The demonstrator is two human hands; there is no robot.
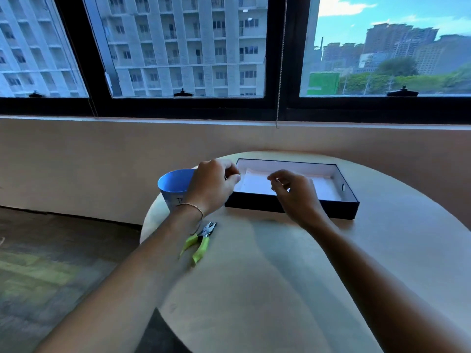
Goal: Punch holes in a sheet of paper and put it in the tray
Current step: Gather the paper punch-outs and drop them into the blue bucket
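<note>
A black tray point(293, 207) with a white inside stands at the far side of the round table. A white sheet of paper point(325, 187) lies flat in it. My left hand point(212, 188) hovers at the tray's near-left corner, its fingers loosely curled and slightly apart, holding nothing. Over the tray's near wall, my right hand point(297, 196) has its thumb and fingers apart and is empty too. The hole punch point(200, 242), with green handles and a metal head, lies on the table under my left wrist.
A blue paper cup point(173, 186) stands at the table's left edge, just left of my left hand. The round beige table point(267, 289) ends close to a low wall under large windows. Floor lies to the left.
</note>
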